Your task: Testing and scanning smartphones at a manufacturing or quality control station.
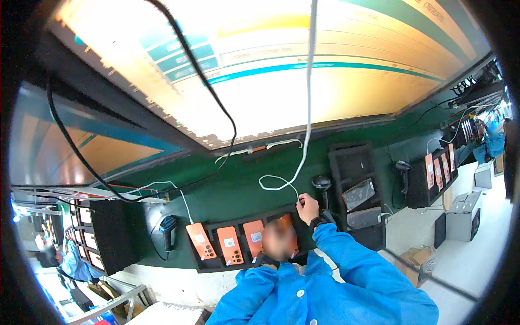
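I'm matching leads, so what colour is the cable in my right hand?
The cable in your right hand is white, seen best in the head view.

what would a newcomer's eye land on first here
Probably the bright panel, which fills much of the top of the view. Next come the orange phones lined up in a black tray just left of the lower middle. A white cable also stands out, hanging down over the panel to the right hand, which pinches it right of the tray.
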